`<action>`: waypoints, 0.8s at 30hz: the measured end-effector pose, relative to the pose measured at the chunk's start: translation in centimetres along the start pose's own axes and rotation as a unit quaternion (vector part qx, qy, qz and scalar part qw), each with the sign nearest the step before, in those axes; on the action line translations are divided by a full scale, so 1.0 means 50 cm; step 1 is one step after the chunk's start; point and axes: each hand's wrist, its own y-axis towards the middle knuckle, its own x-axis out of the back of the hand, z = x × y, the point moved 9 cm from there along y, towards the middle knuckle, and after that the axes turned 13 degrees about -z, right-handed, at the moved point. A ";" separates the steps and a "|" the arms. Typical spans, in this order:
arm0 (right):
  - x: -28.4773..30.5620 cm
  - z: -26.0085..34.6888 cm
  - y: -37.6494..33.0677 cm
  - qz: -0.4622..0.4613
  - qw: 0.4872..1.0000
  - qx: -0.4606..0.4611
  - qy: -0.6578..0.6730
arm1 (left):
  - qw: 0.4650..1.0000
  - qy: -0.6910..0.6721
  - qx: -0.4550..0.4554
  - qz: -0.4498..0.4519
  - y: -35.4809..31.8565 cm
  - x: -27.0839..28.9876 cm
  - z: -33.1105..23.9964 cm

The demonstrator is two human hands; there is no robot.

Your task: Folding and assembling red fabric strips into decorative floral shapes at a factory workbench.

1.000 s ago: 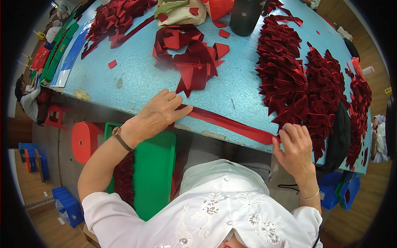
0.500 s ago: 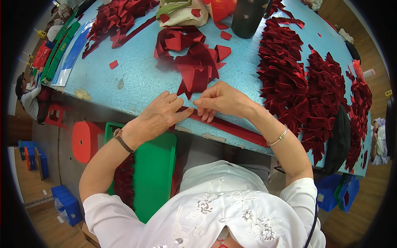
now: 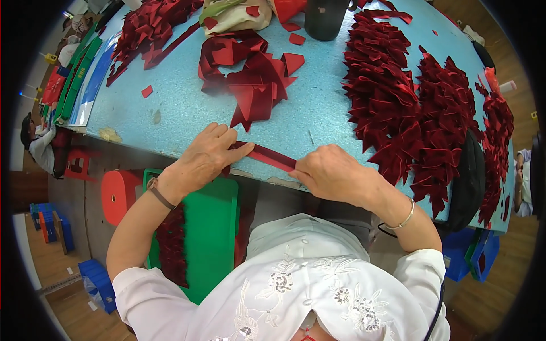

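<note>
A dark red velvet ribbon strip [image 3: 266, 157], folded along its length, lies at the near edge of the table between my hands. My left hand [image 3: 206, 152] is closed on its left end, thumb pressed on the strip. My right hand [image 3: 336, 174] pinches the strip farther right between thumb and bent fingers, its knuckles up; the part under this hand is hidden. Just beyond my left hand lies a loose looped heap of red ribbon [image 3: 256, 94] with pointed ends.
Long piles of folded red ribbon pieces [image 3: 381, 96] cover the table's right side. Another red heap [image 3: 151, 28], a pale cloth bag [image 3: 239, 20] and a black cup [image 3: 325, 20] stand farther back. Below the blue table [image 3: 165, 96] are a green tray [image 3: 210, 227] and a red stool [image 3: 118, 193].
My right hand has moved right and nearer, away from my left, and now pinches the strip. My left hand stays at the strip's left end. The view has shifted slightly.
</note>
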 end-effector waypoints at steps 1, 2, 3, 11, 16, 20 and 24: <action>0.001 -0.003 -0.012 -0.002 1.000 -0.001 0.002 | 1.000 0.000 0.003 0.007 0.002 0.001 0.001; 0.004 -0.009 -0.022 -0.013 1.000 -0.003 0.007 | 1.000 0.001 0.007 0.014 0.004 0.002 0.002; 0.007 -0.014 -0.031 -0.024 1.000 -0.005 0.011 | 1.000 0.002 0.005 0.016 0.006 0.003 0.002; 0.056 -0.060 -0.134 -0.102 0.992 -0.058 0.043 | 1.000 -0.016 0.016 0.010 -0.003 -0.002 0.007; 0.089 -0.076 -0.193 -0.110 0.986 -0.117 0.033 | 0.999 -0.039 0.011 -0.003 -0.005 -0.001 0.007; 0.106 -0.065 -0.179 -0.130 0.986 -0.098 0.035 | 0.996 -0.083 0.030 -0.024 -0.015 -0.001 0.021; 0.144 -0.041 -0.115 -0.193 0.979 -0.027 0.066 | 0.991 -0.117 0.049 -0.042 -0.024 0.008 0.031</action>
